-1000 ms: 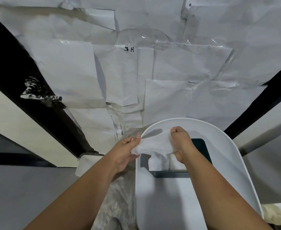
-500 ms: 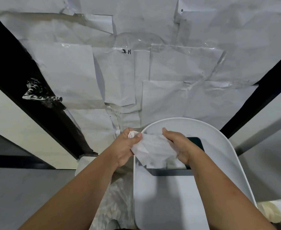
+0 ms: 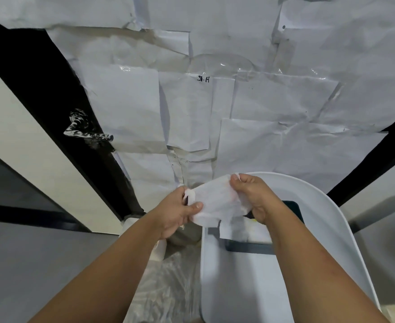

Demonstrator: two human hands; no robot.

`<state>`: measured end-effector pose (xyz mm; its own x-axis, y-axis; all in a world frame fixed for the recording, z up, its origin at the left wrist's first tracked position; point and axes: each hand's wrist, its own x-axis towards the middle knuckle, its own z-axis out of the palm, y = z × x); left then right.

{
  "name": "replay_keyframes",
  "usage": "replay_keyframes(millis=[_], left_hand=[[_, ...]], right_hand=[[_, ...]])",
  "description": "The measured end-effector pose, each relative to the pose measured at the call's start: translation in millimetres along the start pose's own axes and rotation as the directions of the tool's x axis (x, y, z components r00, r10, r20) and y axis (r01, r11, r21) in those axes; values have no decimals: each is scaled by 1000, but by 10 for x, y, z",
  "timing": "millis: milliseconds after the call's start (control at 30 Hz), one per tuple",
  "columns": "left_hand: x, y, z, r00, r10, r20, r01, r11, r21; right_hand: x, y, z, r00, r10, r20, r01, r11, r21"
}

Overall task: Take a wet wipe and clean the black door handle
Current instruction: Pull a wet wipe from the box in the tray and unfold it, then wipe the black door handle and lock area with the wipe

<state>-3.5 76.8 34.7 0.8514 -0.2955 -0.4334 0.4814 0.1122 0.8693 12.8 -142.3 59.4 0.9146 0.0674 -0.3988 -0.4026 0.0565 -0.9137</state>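
Wet wipe [image 3: 217, 203] stretched flat between both hands, above the near-left rim of a white tabletop [image 3: 238, 276]. Left hand [image 3: 180, 213] pinching the wipe's left edge, thumb on top and fingers curled beneath. Right hand [image 3: 252, 197] gripping the right edge, fingers curled round it with the knuckles up. Directly below the wipe, a dark wipes pack [image 3: 292, 208] lying on the tabletop, with a white sheet sticking up from it just under the held one; whether the two touch, cannot tell.

Black door handle [image 3: 88, 135] well apart, far to the upper left, on a black door frame [image 3: 52, 94] and streaked with white smears. Between hands and handle, open space only, with the frame running diagonally down toward the left wrist. Behind everything, a door panel papered over with overlapping white sheets [image 3: 261, 101] and glossy clear tape, a small handwritten mark [image 3: 203, 79] near the middle. Crumpled clear plastic [image 3: 166, 287] on the floor between the forearms, beside the tabletop's left edge. Second black frame strip [image 3: 366, 169] at right.
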Motion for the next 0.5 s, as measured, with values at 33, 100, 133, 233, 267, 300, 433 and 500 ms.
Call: replay_keyframes(millis=[33,100,133,233,267,300,433,500], left_hand=[[-12,-2,-68,1000,-2,-15,2,1000,5],[-28,-5,-214,996,-8,-89,6,1000,-17],[-26,-7,-254,991,-17,-136,14,1000,-28],[-50,-43,-469,959,-62,-278,39,995,-89],[-56,-48,-540,949,-82,-304,41,989,-141],[-69,-46,-606,944,-101,-314,39,979,-199],[-123,56,-934,927,-151,-342,5,919,-394],[-152,131,-1071,902,-160,-402,-12,919,-393]], right_hand=[[19,-10,49,1000,-14,-23,14,1000,-2],[75,12,150,998,-29,-54,28,1000,-10],[88,29,178,998,-18,-59,19,1000,11],[131,68,357,996,48,-81,-38,993,116],[140,81,406,994,59,-90,-45,988,144],[133,87,466,993,69,-93,-54,986,157],[186,173,840,990,134,-52,-123,979,164],[227,217,1037,986,157,-61,-147,979,143]])
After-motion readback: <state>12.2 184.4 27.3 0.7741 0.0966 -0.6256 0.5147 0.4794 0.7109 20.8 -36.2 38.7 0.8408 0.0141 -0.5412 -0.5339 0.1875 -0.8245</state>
